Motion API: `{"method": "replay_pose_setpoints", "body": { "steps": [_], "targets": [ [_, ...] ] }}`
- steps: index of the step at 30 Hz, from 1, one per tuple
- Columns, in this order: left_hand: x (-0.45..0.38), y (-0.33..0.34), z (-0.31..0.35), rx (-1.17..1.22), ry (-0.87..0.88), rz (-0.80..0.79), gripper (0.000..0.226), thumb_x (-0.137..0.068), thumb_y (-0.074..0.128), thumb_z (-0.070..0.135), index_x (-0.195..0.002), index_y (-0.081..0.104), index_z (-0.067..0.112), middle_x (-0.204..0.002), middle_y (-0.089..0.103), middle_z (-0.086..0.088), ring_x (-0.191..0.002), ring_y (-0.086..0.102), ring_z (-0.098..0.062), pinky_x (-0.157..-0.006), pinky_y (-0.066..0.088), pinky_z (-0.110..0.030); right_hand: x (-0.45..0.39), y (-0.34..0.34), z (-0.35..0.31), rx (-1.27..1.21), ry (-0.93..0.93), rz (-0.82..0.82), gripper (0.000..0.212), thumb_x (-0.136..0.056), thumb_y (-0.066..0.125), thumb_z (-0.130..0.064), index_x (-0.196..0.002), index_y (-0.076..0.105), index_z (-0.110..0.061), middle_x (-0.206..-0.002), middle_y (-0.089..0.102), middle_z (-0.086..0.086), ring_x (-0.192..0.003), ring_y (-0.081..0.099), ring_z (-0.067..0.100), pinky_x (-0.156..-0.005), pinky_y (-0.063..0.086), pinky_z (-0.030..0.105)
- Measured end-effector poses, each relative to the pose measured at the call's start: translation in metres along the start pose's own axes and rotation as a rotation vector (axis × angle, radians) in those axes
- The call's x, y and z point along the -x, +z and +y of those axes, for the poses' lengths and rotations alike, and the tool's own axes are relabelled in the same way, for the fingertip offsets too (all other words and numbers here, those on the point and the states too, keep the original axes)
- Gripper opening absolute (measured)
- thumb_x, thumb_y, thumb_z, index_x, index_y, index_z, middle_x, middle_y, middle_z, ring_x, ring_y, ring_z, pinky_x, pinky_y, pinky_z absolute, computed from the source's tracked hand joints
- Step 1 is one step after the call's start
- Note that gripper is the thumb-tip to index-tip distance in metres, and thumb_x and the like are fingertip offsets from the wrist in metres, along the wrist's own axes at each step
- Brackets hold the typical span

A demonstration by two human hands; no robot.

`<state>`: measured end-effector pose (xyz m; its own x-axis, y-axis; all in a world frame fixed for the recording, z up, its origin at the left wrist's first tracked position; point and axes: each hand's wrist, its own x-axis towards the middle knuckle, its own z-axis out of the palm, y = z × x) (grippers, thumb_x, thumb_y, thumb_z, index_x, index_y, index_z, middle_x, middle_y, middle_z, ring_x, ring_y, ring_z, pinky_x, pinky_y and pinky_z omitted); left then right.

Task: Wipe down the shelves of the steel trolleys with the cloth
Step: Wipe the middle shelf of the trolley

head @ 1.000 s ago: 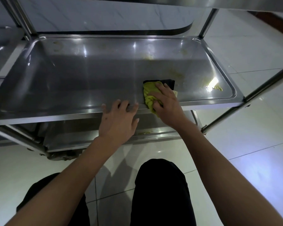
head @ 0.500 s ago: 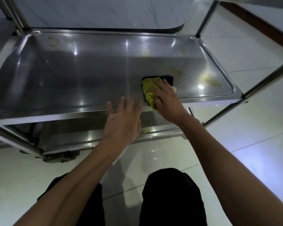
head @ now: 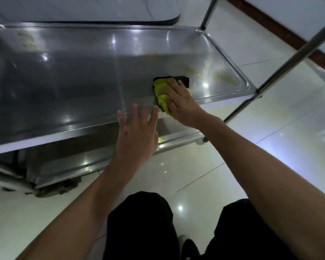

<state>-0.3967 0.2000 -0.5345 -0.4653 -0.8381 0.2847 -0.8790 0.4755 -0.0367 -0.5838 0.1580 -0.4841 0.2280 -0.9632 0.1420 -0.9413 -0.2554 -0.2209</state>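
Currently the right hand (head: 182,102) lies palm down on the cloth (head: 162,94), which sits on the shelf (head: 79,79) of the trolley (head: 240,102) at its near edge, right of centre. The fingers are laid forward over the cloth, close together; the thumb is curled against the bunched near part of the cloth, which hangs over the near rim. The cloth is yellow-green with a dark layer showing at its far and right edges. The right forearm runs from the lower right of the view up and left to the wrist, which is just outside the near rim.

The left hand (head: 137,136) is held flat, palm down, fingers straight and slightly spread, pointing away from the person. Its fingertips (head: 134,107) lie over the near rim of the shelf, just left of the cloth; whether they touch the steel cannot be told, as the hand is blurred. It holds nothing. The left forearm rises from the lower left of the view.

Yellowish smears (head: 223,77) mark the shelf at its right end, beyond the cloth, and a paler patch (head: 27,41) lies at the far left corner. A lower shelf (head: 94,158) shows beneath, with a small yellow speck (head: 160,140) beside the left hand. An upright (head: 281,64) crosses the right of the view. The floor (head: 270,137) is pale tile. The person's knees (head: 143,218), in dark cloth, are at the bottom.
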Motion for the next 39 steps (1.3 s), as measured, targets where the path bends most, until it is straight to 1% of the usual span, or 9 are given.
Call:
{"method": "replay_pose_setpoints", "body": {
  "steps": [8,13,16,18,21,27,33,37,39],
  "targets": [
    [0.001,-0.004,0.003,0.025,-0.017,0.023,0.065,-0.091,0.057,0.044,-0.146,0.034,0.017,-0.140,0.048,-0.015,-0.133,0.044,-0.038,-0.105,0.036,-0.068,0.002,0.002,0.007,0.042,-0.052,0.027,0.044,-0.103,0.037,-0.009,-0.147,0.037,-0.003,-0.158,0.024,0.020,-0.150,0.017,0.031,-0.123,0.000,0.040],
    [-0.005,-0.008,0.014,0.018,-0.122,0.034,0.056,-0.087,0.057,0.040,-0.138,0.046,0.020,-0.134,0.054,-0.011,-0.127,0.048,-0.035,-0.101,0.039,-0.067,0.000,0.006,0.021,0.077,-0.141,0.051,0.045,-0.104,0.035,-0.014,-0.148,0.038,-0.005,-0.158,0.025,0.018,-0.150,0.017,0.032,-0.123,0.003,0.040],
    [-0.010,-0.006,0.022,0.041,-0.208,0.051,0.050,-0.086,0.059,0.040,-0.133,0.054,0.022,-0.128,0.056,-0.009,-0.121,0.050,-0.034,-0.100,0.039,-0.067,0.002,0.011,0.029,0.066,-0.239,0.090,0.043,-0.103,0.035,-0.013,-0.143,0.045,0.001,-0.153,0.034,0.024,-0.146,0.025,0.038,-0.122,0.003,0.042],
    [-0.012,-0.008,0.028,0.083,-0.268,0.063,0.048,-0.086,0.061,0.038,-0.131,0.058,0.024,-0.128,0.058,-0.007,-0.121,0.050,-0.033,-0.104,0.035,-0.065,0.002,0.011,0.033,0.027,-0.235,0.112,0.044,-0.103,0.037,-0.016,-0.144,0.045,-0.003,-0.154,0.033,0.025,-0.145,0.027,0.039,-0.121,0.004,0.039],
    [-0.015,-0.013,0.039,0.116,-0.346,0.087,0.044,-0.084,0.064,0.028,-0.127,0.063,0.023,-0.127,0.060,-0.004,-0.120,0.052,-0.029,-0.108,0.031,-0.061,-0.001,0.016,0.039,-0.012,-0.197,0.075,0.047,-0.104,0.034,-0.026,-0.149,0.038,-0.014,-0.160,0.024,0.014,-0.148,0.020,0.033,-0.123,0.010,0.043],
    [-0.026,-0.036,0.069,0.134,-0.510,-0.075,0.051,-0.085,0.059,0.021,-0.136,0.056,0.021,-0.139,0.053,-0.002,-0.130,0.047,-0.024,-0.113,0.026,-0.059,-0.006,0.019,0.046,-0.046,-0.232,-0.042,0.047,-0.105,0.025,-0.032,-0.151,0.031,-0.024,-0.163,0.013,0.008,-0.151,0.007,0.032,-0.121,0.013,0.049],
    [-0.024,-0.045,0.063,0.073,-0.466,-0.284,0.066,-0.093,0.058,0.027,-0.154,0.033,0.020,-0.159,0.033,-0.003,-0.148,0.027,-0.026,-0.118,0.021,-0.059,-0.011,0.015,0.053,-0.191,-0.246,-0.076,0.044,-0.104,0.028,-0.036,-0.147,0.038,-0.032,-0.164,0.016,0.001,-0.152,0.003,0.029,-0.121,0.013,0.051],
    [-0.034,-0.041,0.073,0.044,-0.450,-0.222,0.055,-0.089,0.059,0.024,-0.141,0.048,0.011,-0.141,0.048,-0.007,-0.131,0.045,-0.029,-0.109,0.036,-0.054,-0.017,0.018,0.059,-0.197,-0.274,-0.047,0.041,-0.104,0.031,-0.036,-0.143,0.044,-0.032,-0.163,0.019,0.000,-0.152,0.005,0.027,-0.120,0.014,0.049],
    [-0.038,-0.034,0.080,0.024,-0.469,-0.187,0.051,-0.086,0.060,0.022,-0.135,0.053,0.009,-0.133,0.053,-0.008,-0.124,0.049,-0.030,-0.107,0.038,-0.052,-0.020,0.016,0.064,-0.178,-0.287,-0.055,0.041,-0.104,0.033,-0.037,-0.143,0.045,-0.033,-0.163,0.019,-0.002,-0.152,0.006,0.026,-0.119,0.015,0.048]
  ]
}}
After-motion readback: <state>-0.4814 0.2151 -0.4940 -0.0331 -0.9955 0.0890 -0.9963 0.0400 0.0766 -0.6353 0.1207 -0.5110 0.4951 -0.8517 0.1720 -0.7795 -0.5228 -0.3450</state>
